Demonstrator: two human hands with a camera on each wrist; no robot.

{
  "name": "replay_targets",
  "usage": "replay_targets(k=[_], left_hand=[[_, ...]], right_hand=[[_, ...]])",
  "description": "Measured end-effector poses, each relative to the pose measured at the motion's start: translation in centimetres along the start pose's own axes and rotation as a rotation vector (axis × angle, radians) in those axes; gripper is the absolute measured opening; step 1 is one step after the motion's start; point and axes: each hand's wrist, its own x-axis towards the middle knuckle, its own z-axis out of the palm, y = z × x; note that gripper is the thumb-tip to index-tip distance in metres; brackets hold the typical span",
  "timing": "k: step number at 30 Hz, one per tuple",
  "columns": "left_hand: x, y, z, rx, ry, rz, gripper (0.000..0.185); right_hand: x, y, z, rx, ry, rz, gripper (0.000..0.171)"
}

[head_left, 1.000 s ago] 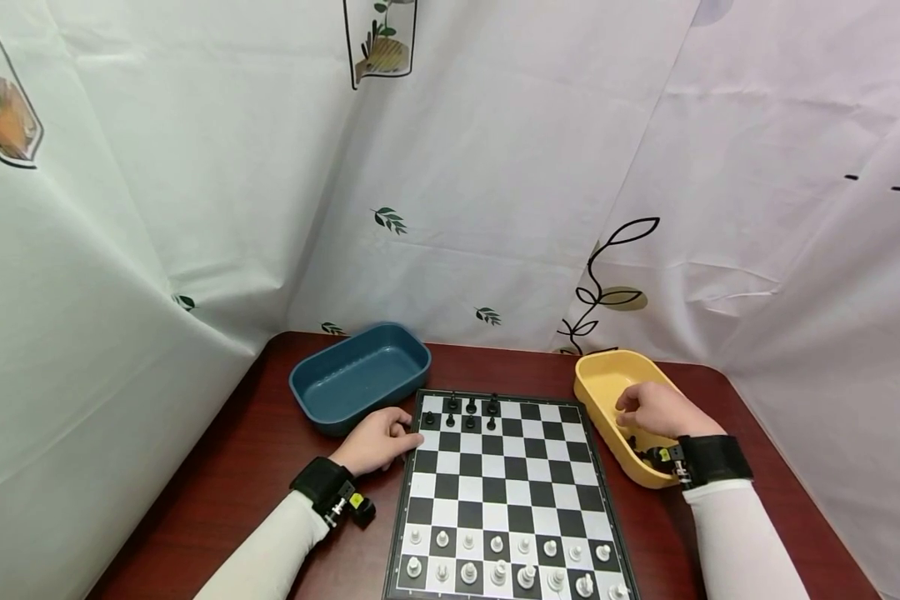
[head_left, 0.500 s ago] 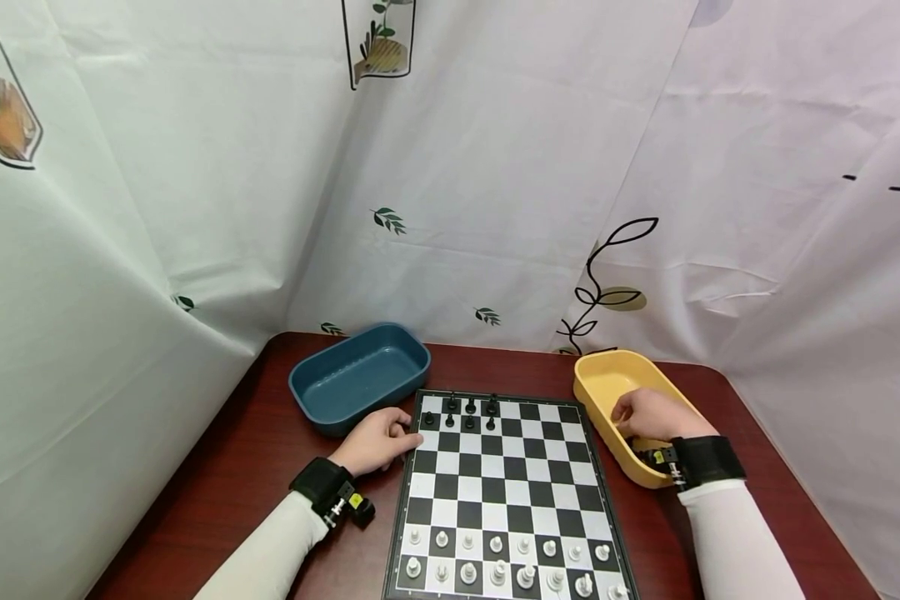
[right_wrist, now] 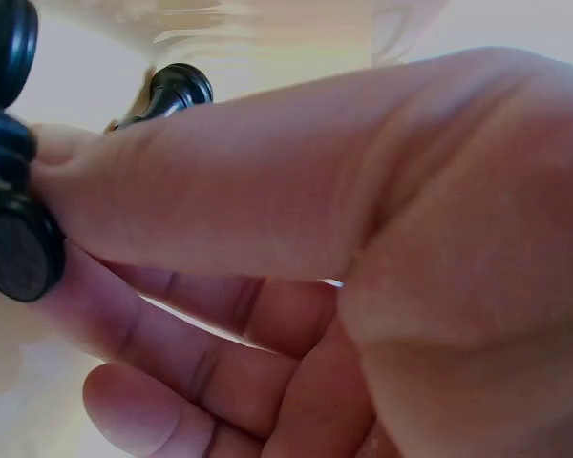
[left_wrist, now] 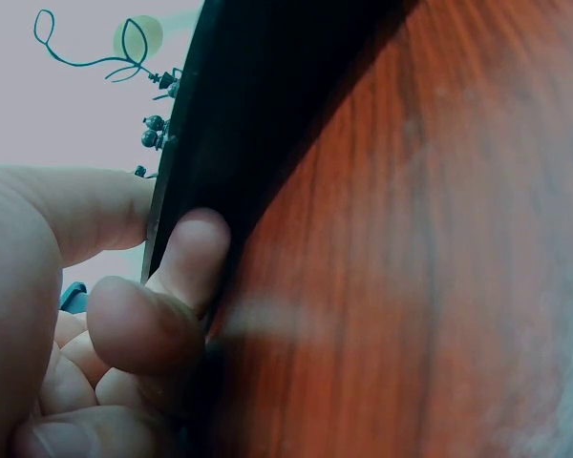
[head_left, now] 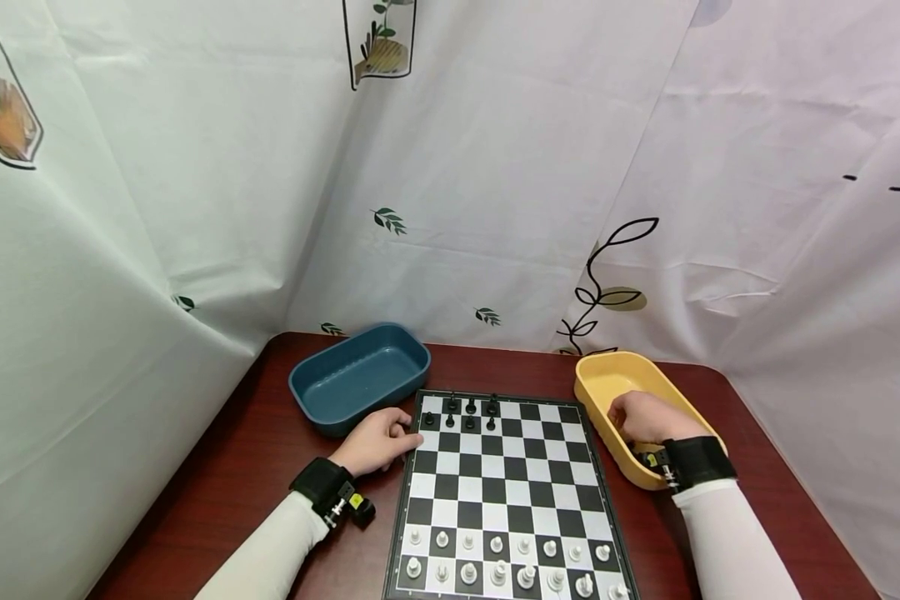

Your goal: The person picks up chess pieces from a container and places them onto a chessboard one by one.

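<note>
A magnetic-looking chessboard [head_left: 492, 493] lies on the table. My left hand [head_left: 372, 442] grips its left edge, thumb on top and curled fingers against the dark side [left_wrist: 239, 114]. Over on the right, my right hand [head_left: 648, 417] reaches down into a yellow bin [head_left: 597, 373]. Its thumb and forefinger pinch a black chess piece [right_wrist: 21, 253]; which piece it is cannot be told. Another black piece [right_wrist: 177, 88] shows behind the thumb. Several black pieces [head_left: 470, 422] stand in the board's far-left corner, and two rows of white pieces [head_left: 498, 572] line the near side.
A blue bin [head_left: 360, 367] sits behind my left hand, close to the board's far-left corner. The dark red table [head_left: 217, 475] ends at a patterned white cloth [head_left: 457, 208] at the back and sides.
My right hand has moved lower into the yellow bin and slightly left. The left hand and the pieces on the board have stayed put.
</note>
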Motion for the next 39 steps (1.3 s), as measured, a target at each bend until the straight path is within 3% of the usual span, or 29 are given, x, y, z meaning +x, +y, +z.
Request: replay_targets(k=[13,25,32,39], left_hand=[[0.1,0.0,0.1,-0.005,0.002,0.003,0.049],[0.3,0.1,0.1,-0.004,-0.007,-0.002,0.050],[0.1,-0.1,0.1,-0.005,-0.003,0.000,0.049],[0.0,-0.2,0.0,-0.003,-0.001,0.001,0.049]], right_hand=[[0.1,0.1,0.1,-0.006,0.005,0.037,0.024],[0.1,0.0,-0.5,-0.018,0.079,0.039,0.013],[0.0,0.3,-0.3,-0.020,0.155,0.013,0.012],[0.1,0.4,-1.1,-0.065,0.305,-0.016,0.009]])
